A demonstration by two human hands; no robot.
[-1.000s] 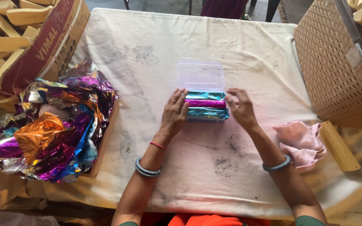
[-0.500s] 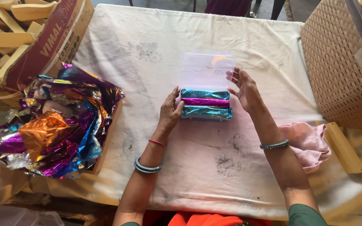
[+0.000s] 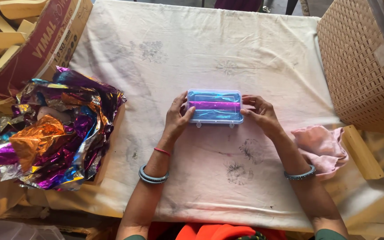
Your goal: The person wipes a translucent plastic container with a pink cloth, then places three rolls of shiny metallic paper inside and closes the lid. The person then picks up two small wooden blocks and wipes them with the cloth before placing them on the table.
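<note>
Box: a clear plastic box (image 3: 215, 106) with its lid shut lies flat near the middle of the cloth-covered table (image 3: 210, 49); blue and magenta foil shows through the lid.
Left hand: your left hand (image 3: 176, 116) presses against the box's left end, thumb at the near edge, fingers bent around the side.
Right hand: your right hand (image 3: 259, 114) clasps the box's right end, fingers curled over its edge.
Grip: both hands close on the box from opposite ends.
Foil heap: crumpled metallic foil sheets (image 3: 52, 131) lie at the table's left edge, well apart from the box.
Surroundings: a pink cloth (image 3: 321, 149) lies at your right; a woven basket (image 3: 361, 66) stands beyond it; a cardboard carton (image 3: 45, 40) sits at far left.
</note>
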